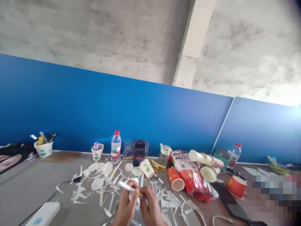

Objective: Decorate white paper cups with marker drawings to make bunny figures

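My left hand (128,201) is closed around a white marker-like pen (126,186), its white end sticking out to the upper left. My right hand (150,204) is closed too, its fingertips pinching the pen's yellow end close to the left fingers. Both hands are low in the middle of the view, over the grey table (70,207). White paper scraps (78,194) and cut strips (170,201) lie around them, with white round discs (97,184) to the left. A paper cup (147,169) with a green print lies beyond the hands.
A water bottle (116,149), a glass jar (165,155) and a small cup (97,153) stand along the blue partition (94,103). Orange cups (176,179) and a red bag of cups (185,172) lie right. A white box-like object (44,215) sits front left.
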Demonstrator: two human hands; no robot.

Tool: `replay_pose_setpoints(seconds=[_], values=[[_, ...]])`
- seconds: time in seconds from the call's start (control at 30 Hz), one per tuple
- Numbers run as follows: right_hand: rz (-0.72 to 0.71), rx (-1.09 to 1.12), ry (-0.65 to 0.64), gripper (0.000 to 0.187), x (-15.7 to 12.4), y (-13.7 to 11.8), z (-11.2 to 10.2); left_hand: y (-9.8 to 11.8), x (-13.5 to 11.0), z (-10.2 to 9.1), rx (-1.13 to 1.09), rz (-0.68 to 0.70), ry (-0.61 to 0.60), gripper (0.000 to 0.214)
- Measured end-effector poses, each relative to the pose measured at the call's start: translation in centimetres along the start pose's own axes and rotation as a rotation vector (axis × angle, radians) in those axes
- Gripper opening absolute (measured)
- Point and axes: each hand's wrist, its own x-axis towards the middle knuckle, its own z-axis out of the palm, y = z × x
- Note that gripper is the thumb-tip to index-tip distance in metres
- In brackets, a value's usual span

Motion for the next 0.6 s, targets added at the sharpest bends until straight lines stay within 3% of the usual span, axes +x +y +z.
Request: replay_pose_setpoints(seconds=[0.17, 0.3, 0.43, 0.5, 0.6], values=[[0.122, 0.078, 0.056, 0.021, -0.1, 0.2, 0.4, -1.0, -0.5, 0.2, -0.001, -0.015, -0.014, 0.056], [0.183, 0.149, 0.111, 0.015, 0.2, 0.0, 0.1, -0.3, -0.2, 0.2, -0.043, -0.057, 0.012, 0.059], [0.258, 0.355, 0.143, 0.041, 1.0, -0.6, -0.8, 0.9, 0.0, 0.5, -0.074, -0.145, -0.068, 0.066], [0.364, 0.525, 0.076, 0.055, 1.4, -0.7, -0.9, 1.0, -0.3, 0.9, -0.145, -0.193, -0.158, 0.065], [0.493, 0.724, 0.001, 0.061, 1.7, -0.5, -0.4, 0.6, -0.9, 1.7, -0.237, -0.219, -0.254, 0.063]])
